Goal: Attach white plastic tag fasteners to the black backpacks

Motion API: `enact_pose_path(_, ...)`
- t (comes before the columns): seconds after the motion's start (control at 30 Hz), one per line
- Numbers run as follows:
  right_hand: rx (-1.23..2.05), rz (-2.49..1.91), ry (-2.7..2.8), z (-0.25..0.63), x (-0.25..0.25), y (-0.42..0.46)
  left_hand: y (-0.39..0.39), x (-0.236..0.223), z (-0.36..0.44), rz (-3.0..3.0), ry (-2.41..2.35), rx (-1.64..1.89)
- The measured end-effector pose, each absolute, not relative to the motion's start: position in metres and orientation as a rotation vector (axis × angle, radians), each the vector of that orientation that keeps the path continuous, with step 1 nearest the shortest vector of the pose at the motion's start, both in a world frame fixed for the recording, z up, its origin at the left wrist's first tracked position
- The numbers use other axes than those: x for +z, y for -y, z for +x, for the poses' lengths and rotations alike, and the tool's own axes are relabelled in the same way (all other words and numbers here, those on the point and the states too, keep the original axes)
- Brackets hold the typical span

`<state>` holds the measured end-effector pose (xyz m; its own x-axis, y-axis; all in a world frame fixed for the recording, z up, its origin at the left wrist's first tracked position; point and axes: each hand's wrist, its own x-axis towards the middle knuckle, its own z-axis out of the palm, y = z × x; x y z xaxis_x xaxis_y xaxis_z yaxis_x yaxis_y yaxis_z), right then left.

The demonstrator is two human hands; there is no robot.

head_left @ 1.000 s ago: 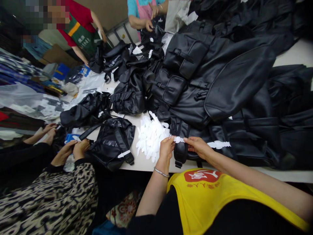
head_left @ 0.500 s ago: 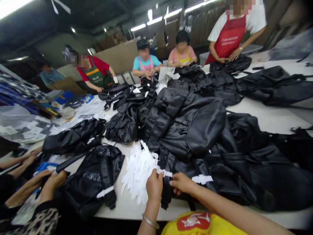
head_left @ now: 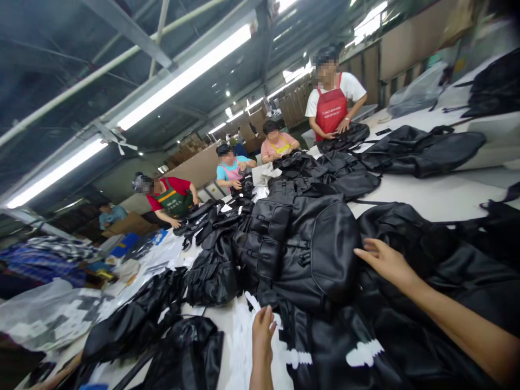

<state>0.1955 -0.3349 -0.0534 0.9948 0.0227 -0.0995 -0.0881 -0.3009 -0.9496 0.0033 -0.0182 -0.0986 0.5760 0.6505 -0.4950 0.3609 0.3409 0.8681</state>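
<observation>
Far left edge: a clear crumpled plastic bag holding white pieces (head_left: 52, 317) lies beside the table's cluttered left side; a co-worker's forearm (head_left: 63, 374) comes in near the bottom corner.
Lower-left bag: a shiny black soft bag with straps (head_left: 184, 346) borders the white heap, with a narrow strip of pale tabletop between them.
White heap: a loose pile of flat white notched strips (head_left: 239, 346) lies just left of the left hand and partly behind it.
Left hand: the left hand (head_left: 262, 341) is raised at the heap, fingers loosely bent and parted from the thumb, with nothing seen in them.
Nearer strip: a white notched strip (head_left: 299, 357) lies across black strap material, right of the left hand.
Middle: a large black leather-look backpack with buckled pockets (head_left: 333, 244) lies on other black bags, between the hands.
Farther strip: a second white notched strip (head_left: 364, 353) lies at a tilt over black material, below the backpack.
Right hand: the right hand (head_left: 385, 262) is open, fingers stretched to the backpack's right edge; contact cannot be told.
Step, as judged: between grips; grasping the backpack would call for closing the right fingers around its edge.
Room: pale tabletop (head_left: 430, 197) shows beyond the right hand; bags crowd the near side.
</observation>
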Motion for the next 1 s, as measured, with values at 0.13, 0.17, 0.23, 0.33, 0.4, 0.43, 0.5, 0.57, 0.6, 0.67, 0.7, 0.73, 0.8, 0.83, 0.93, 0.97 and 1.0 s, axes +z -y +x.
enact_pose_path(0.13,0.668,-1.361,-0.253,0.199,-0.076,0.319,0.034,-0.097,0.043,1.186,-0.952,0.092)
enact_pose_path(0.17,0.733,-1.267,-0.275,0.2,-0.081,0.317,0.04,-0.098,0.049,1.192,-0.963,0.074)
enact_pose_path(0.23,0.821,-1.133,-0.294,0.204,-0.088,0.315,0.052,-0.101,0.056,1.213,-0.99,0.099)
enact_pose_path(0.33,0.875,-1.091,-0.262,0.208,-0.086,0.309,0.065,-0.1,0.058,1.229,-0.998,0.193)
enact_pose_path(0.4,0.854,-1.129,-0.267,0.207,-0.079,0.301,0.07,-0.097,0.056,1.207,-0.97,0.238)
enact_pose_path(0.43,0.837,-1.154,-0.267,0.204,-0.075,0.295,0.072,-0.095,0.055,1.189,-0.958,0.26)
enact_pose_path(0.5,0.804,-1.182,-0.251,0.193,-0.071,0.285,0.074,-0.092,0.054,1.137,-0.951,0.304)
enact_pose_path(0.57,0.796,-1.141,-0.255,0.177,-0.073,0.278,0.077,-0.093,0.055,1.062,-0.967,0.336)
enact_pose_path(0.6,0.796,-1.094,-0.273,0.169,-0.075,0.276,0.079,-0.094,0.056,1.018,-0.981,0.348)
enact_pose_path(0.67,0.786,-0.99,-0.317,0.155,-0.081,0.273,0.086,-0.099,0.058,0.923,-1.004,0.369)
enact_pose_path(0.7,0.775,-0.955,-0.334,0.151,-0.083,0.272,0.09,-0.101,0.06,0.876,-1.007,0.375)
enact_pose_path(0.73,0.765,-0.933,-0.356,0.149,-0.085,0.272,0.094,-0.103,0.062,0.832,-1.002,0.379)
enact_pose_path(0.8,0.772,-0.907,-0.418,0.151,-0.082,0.269,0.101,-0.1,0.067,0.76,-0.975,0.376)
enact_pose_path(0.83,0.793,-0.896,-0.453,0.156,-0.078,0.268,0.102,-0.095,0.07,0.733,-0.957,0.373)
enact_pose_path(0.93,0.867,-0.849,-0.494,0.181,-0.053,0.26,0.101,-0.066,0.083,0.693,-0.902,0.386)
enact_pose_path(0.97,0.876,-0.832,-0.473,0.192,-0.041,0.256,0.099,-0.053,0.087,0.689,-0.883,0.397)
enact_pose_path(1.0,0.871,-0.811,-0.444,0.204,-0.026,0.251,0.098,-0.038,0.092,0.691,-0.851,0.41)
